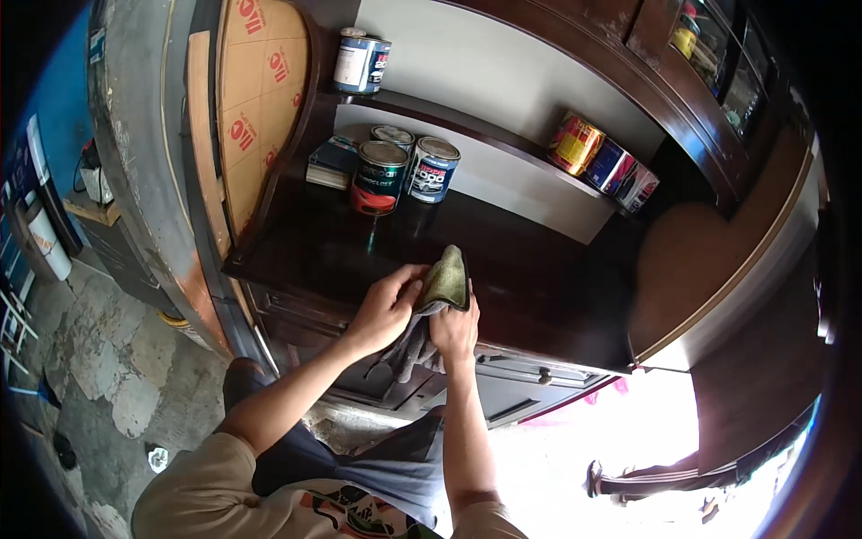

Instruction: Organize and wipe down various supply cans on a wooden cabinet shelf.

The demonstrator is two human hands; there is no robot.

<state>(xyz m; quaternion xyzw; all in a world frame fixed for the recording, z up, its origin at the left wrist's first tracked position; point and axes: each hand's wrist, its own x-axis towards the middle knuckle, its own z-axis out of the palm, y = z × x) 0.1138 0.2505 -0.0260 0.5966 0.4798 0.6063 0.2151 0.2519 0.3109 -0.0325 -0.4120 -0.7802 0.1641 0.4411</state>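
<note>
In front of the dark wooden cabinet, both my hands hold a cloth [446, 280], pale green on its upper part with a dark edge. Grey folds of it hang below my fingers over the cabinet's front. My left hand [388, 312] pinches the cloth's left side, thumb and fingers curled together. Wrapped round its right side is my right hand [456, 331]; part of those fingers is hidden by the fabric. The glossy dark cabinet top [503, 260] lies just beyond my hands.
A dark can with a red label [377, 180] and a blue-white can [434, 171] stand beside a book [330, 163]. Another can [362, 65] is on the shelf; colourful cans [576, 144] sit farther right. A curved wooden panel [718, 269] rises at right. Drawers [539, 373] face me.
</note>
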